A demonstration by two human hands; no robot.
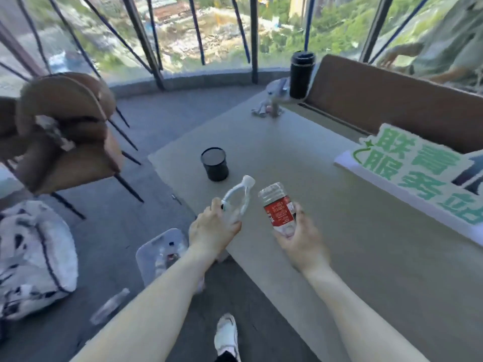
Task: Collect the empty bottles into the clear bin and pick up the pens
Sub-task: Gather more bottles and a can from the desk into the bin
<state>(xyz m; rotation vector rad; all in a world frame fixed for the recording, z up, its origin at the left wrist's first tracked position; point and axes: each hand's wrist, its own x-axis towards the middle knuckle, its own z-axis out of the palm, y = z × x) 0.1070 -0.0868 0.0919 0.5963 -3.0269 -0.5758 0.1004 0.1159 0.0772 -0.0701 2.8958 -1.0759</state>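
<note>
Each hand holds an empty plastic bottle above the near corner of the grey table (326, 231): the left hand (213, 229) has its fingers wrapped round the body of a clear bottle (239, 198) with a white cap, tilted up and away, and the right hand (300, 240) has its fingers clamped on the base of a red-labelled bottle (277, 207), mouth pointing away. Both will be very light, thin-walled and easy to dent, a little slick, so a grip round the middle of the body is safest. The clear bin (154, 253) sits on the floor just left of the table, below the left forearm, with what looks like a bottle or two already inside, though it is blurred. Another bottle (111, 305) lies on the floor nearer the camera. On the table stand a black mesh pen cup (214, 164), a tall black tumbler (302, 75) and a green-lettered sign (423, 171); I cannot make out any pens. The table edge and the person's own left arm lie between the right-hand bottle and the bin
</note>
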